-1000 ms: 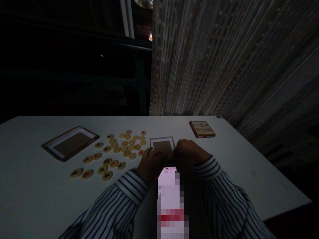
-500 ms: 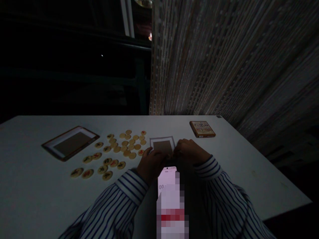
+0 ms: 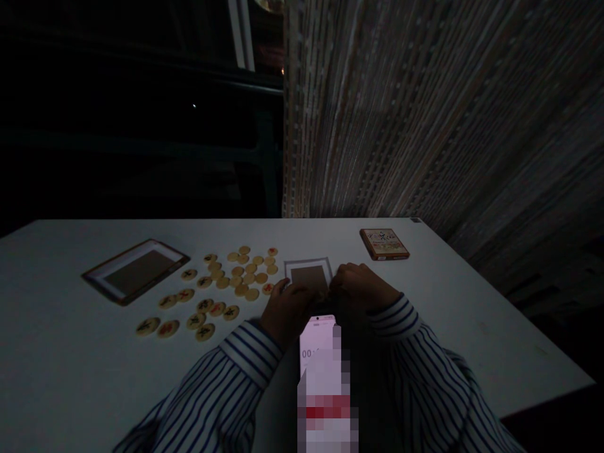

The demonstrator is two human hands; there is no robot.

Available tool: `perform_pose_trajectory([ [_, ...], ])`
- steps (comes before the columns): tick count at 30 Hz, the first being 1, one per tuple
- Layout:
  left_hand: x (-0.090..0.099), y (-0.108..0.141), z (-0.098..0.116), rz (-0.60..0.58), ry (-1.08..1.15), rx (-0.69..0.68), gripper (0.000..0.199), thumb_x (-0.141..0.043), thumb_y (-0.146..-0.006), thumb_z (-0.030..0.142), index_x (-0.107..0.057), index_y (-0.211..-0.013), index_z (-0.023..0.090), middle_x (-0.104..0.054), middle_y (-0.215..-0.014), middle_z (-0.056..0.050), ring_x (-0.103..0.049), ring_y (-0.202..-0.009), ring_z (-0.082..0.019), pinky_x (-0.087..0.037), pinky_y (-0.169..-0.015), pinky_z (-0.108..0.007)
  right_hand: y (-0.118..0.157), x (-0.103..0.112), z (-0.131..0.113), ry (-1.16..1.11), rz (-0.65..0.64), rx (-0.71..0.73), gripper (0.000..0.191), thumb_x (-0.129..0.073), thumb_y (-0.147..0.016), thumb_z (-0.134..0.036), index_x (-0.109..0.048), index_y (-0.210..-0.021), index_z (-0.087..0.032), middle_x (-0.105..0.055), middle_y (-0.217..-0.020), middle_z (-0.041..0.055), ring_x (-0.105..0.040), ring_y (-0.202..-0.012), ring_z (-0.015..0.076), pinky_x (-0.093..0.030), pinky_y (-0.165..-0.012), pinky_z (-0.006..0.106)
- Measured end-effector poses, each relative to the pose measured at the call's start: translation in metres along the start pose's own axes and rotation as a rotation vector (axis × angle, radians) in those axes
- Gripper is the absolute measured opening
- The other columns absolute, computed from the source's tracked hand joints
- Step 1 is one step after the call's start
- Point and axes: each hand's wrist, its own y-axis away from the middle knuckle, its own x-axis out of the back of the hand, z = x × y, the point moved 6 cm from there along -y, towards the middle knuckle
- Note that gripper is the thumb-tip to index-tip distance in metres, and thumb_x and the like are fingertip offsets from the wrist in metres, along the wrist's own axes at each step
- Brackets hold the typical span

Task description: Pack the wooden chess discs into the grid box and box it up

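Moved: nothing; my left hand (image 3: 289, 308) and right hand (image 3: 361, 286) stay put.
Fingers: curled on the small tray (image 3: 309, 275); grip unclear.
Risk: a sleeve could scatter the xiangqi discs (image 3: 236, 277) across the worktop (image 3: 70, 365).

Single head-worn view, forward and down, close over the white table (image 3: 70, 377), curtain (image 3: 448, 113) beyond.

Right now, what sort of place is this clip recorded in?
Probably a dim indoor room set up for a board game. A plain white table bears round wooden game discs and a small orange game box, with a striped woven curtain behind.
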Motion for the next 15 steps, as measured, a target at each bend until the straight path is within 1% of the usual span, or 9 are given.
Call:
perform_pose_trajectory([
  [5,0.0021,-0.0003,0.001,0.015,0.004,-0.004,0.022,-0.045,-0.084,0.024,-0.062,-0.097,0.022,-0.067,-0.091,-0.006,-0.059,-0.091,-0.019,-0.03,-0.094,-0.049,-0.0014,-0.0027,0.0018,0.002,0.002,-0.003,0.02,-0.048,-0.081,-0.028,-0.065,-0.09,-0.022,-0.06,-0.093,0.0068,-0.054,-0.083,0.0187,-0.031,-0.061,0.027],
  [10,-0.0022,-0.0006,-0.0013,-0.013,-0.027,-0.001,0.021,-0.047,-0.083,0.023,-0.061,-0.099,0.024,-0.067,-0.094,-0.005,-0.058,-0.093,-0.019,-0.031,-0.094,-0.047,-0.0013,-0.0028,0.001,-0.011,0.015,0.01,0.022,-0.049,-0.08,-0.029,-0.064,-0.097,-0.024,-0.061,-0.094,0.0063,-0.054,-0.085,0.0189,-0.032,-0.062,0.027],
  [15,-0.0019,-0.0006,-0.0014,-0.02,-0.022,0.008,0.021,-0.046,-0.083,0.024,-0.062,-0.098,0.024,-0.067,-0.094,-0.006,-0.058,-0.094,-0.019,-0.031,-0.094,-0.048,-0.0002,0.0002,-0.0011,-0.006,0.004,0.008,0.021,-0.05,-0.08,-0.029,-0.066,-0.092,-0.024,-0.061,-0.092,0.0063,-0.055,-0.084,0.0184,-0.032,-0.061,0.026],
])
